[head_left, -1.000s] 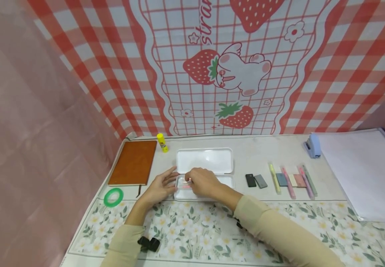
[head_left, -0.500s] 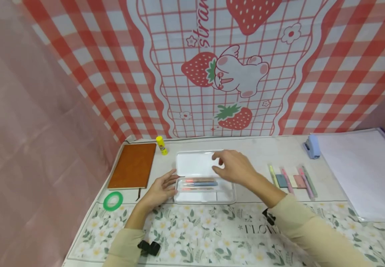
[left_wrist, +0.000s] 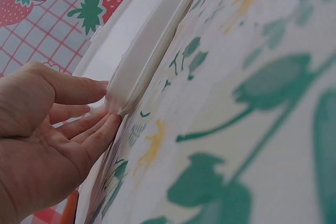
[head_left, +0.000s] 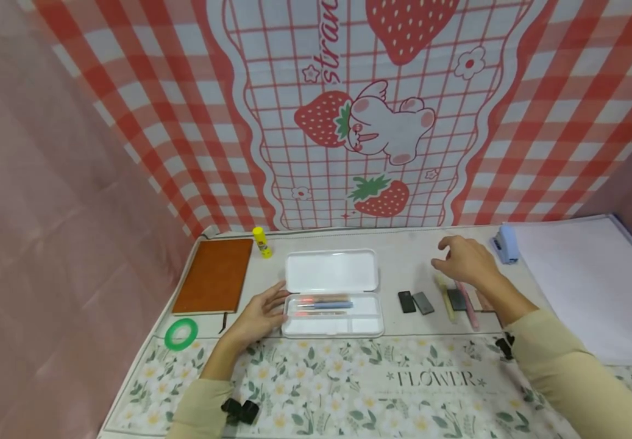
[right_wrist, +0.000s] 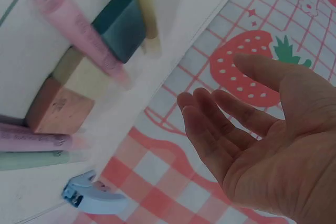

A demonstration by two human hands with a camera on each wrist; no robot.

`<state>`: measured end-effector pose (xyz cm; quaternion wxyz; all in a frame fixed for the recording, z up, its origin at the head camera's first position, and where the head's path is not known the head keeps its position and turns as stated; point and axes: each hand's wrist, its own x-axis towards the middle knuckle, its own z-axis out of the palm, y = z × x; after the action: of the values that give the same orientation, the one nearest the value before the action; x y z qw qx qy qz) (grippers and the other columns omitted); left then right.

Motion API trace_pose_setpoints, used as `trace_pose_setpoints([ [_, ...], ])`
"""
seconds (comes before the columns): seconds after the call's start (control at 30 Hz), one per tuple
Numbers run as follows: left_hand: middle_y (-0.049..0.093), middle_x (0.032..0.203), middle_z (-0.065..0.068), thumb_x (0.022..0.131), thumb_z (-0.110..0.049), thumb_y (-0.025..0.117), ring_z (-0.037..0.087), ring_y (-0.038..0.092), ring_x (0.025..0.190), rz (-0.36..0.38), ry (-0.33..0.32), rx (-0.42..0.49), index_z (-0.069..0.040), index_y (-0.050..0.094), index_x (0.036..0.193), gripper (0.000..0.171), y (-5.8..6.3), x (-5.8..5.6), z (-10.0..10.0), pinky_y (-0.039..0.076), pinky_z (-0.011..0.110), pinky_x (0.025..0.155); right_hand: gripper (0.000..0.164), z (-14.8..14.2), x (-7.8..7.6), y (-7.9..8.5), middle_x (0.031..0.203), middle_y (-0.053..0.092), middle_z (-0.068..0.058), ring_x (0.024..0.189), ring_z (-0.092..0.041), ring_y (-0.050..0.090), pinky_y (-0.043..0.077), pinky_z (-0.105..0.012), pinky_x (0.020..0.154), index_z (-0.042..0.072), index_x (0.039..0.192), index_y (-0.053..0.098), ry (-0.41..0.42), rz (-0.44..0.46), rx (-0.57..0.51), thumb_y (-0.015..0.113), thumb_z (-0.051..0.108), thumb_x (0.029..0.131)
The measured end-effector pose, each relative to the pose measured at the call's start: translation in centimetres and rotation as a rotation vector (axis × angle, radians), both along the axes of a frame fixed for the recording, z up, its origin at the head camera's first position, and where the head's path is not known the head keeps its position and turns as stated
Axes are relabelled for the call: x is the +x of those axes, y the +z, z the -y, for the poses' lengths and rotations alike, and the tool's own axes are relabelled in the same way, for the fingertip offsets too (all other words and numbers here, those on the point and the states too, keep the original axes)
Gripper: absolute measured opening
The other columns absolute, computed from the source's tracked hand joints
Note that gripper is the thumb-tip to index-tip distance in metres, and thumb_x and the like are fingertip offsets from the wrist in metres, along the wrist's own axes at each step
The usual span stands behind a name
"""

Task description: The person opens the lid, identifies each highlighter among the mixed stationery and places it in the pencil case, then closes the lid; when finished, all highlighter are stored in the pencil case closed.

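Note:
An open white pencil case [head_left: 367,325] lies mid-table, its lid [head_left: 331,271] folded back. Several pens [head_left: 323,305] rest in its left part. My left hand [head_left: 258,314] touches the case's left end with fairly straight fingers; in the left wrist view its fingertips [left_wrist: 113,121] meet the case's corner. My right hand [head_left: 469,261], holding nothing, hovers over the right side with loosely bent fingers. Below it lie a yellow highlighter [head_left: 447,302], a pink highlighter [head_left: 468,306] and small blocks, one dark teal [right_wrist: 123,24], one cream [right_wrist: 81,74], one pink [right_wrist: 63,107].
A black block [head_left: 406,302] and a grey block [head_left: 423,303] lie right of the case. On the left are a brown notebook [head_left: 214,277], green tape roll [head_left: 181,334] and yellow glue stick [head_left: 261,242]. A blue stapler [head_left: 506,244] stands beside a white sheet [head_left: 584,280].
My right hand has left the case and swept right, over the black and grey blocks, to above the highlighters. The pens in the case are uncovered. My left hand stays at the case's end.

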<state>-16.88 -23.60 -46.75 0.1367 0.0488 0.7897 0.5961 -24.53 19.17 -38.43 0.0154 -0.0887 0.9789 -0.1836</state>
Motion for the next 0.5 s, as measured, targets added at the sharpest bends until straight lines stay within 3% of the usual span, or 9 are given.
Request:
trace_pose_setpoints([
  [0.3, 0.044, 0.141, 0.013, 0.085, 0.009, 0.061, 0.029, 0.04, 0.133, -0.009, 0.023, 0.003, -0.016, 0.03, 0.148, 0.075, 0.0, 0.0, 0.0, 0.04, 0.038, 0.105, 0.043, -0.3, -0.3, -1.1, 0.104, 0.064, -0.026, 0.069, -0.026, 0.058, 0.043, -0.033, 0.047, -0.002, 0.11, 0.063, -0.035, 0.088, 0.05, 0.067, 0.032, 0.083],
  [0.5, 0.045, 0.141, 0.014, 0.084, 0.009, 0.061, 0.03, 0.04, 0.133, -0.001, 0.015, 0.01, -0.016, 0.031, 0.148, 0.075, -0.1, -0.1, 0.0, 0.042, 0.036, 0.104, 0.022, -0.3, -0.1, -2.9, 0.069, 0.059, -0.009, 0.058, -0.022, 0.051, 0.04, -0.032, 0.046, 0.002, 0.076, 0.061, -0.038, 0.184, 0.091, 0.067, 0.023, 0.077],
])
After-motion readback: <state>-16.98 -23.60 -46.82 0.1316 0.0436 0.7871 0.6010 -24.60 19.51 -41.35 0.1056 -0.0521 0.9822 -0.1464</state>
